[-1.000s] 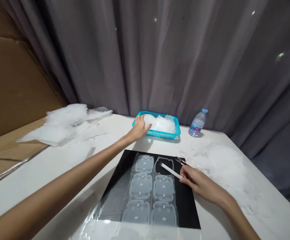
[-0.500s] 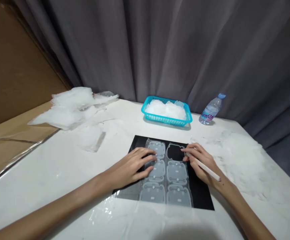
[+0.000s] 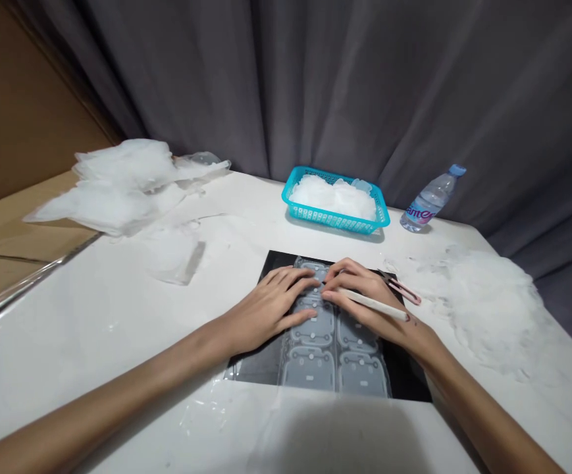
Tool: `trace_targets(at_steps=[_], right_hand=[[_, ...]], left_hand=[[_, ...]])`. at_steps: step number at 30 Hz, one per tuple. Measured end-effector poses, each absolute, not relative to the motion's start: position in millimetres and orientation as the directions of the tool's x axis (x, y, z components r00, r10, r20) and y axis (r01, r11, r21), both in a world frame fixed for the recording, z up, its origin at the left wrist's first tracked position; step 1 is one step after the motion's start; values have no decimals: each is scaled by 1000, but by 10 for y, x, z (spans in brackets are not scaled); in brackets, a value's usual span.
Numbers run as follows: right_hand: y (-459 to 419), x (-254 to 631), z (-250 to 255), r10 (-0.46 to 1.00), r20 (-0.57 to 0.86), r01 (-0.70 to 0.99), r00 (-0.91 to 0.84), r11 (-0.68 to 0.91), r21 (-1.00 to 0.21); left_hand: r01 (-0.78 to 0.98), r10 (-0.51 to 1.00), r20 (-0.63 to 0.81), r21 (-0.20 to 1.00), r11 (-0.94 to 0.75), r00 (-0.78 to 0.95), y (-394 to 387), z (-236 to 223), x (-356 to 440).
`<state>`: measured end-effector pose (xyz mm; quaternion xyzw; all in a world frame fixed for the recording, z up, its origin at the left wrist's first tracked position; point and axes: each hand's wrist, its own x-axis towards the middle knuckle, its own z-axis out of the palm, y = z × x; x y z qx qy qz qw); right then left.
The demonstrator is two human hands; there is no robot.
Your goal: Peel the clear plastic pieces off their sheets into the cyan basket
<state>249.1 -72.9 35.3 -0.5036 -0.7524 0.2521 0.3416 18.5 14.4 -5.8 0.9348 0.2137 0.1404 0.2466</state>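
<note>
A black mat (image 3: pixel 259 359) lies on the white table (image 3: pixel 93 329) with a clear sheet of several rounded translucent pieces (image 3: pixel 332 359) on it. My left hand (image 3: pixel 270 306) rests flat on the sheet's upper left, fingers stretched out. My right hand (image 3: pixel 369 306) sits beside it on the upper right, fingers curled at the sheet's top, holding a thin white stick (image 3: pixel 372 303) that points right. The fingertips of both hands nearly touch.
A teal basket (image 3: pixel 335 217) of white translucent pieces stands behind the mat. A water bottle (image 3: pixel 431 201) lies right of it. Small scissors (image 3: pixel 404 289) lie by the mat's right edge. Piles of clear film sit far left (image 3: pixel 118 184) and right (image 3: pixel 483 296). Grey curtain behind.
My left hand came back from the basket and now lies on the sheet. My right hand slid left over the sheet's top, the stick still in it. The view dipped lower.
</note>
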Motion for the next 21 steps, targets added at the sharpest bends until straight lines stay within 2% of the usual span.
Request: trace_targets(at_steps=[9,14,21], right_hand=[[-761,2530,200,981,170,545,-88,191,-816],[-739,2502,156,961,205,548,-184,273,-791],[-764,2482,75,948,236,539,-212,315,-782]], left_hand=[[318,472,158,553,-770,867,235,-52,185],[341,481,160,520,-784,862,295,-27,190],[336,483,170,525,-782,859,301,-30,206]])
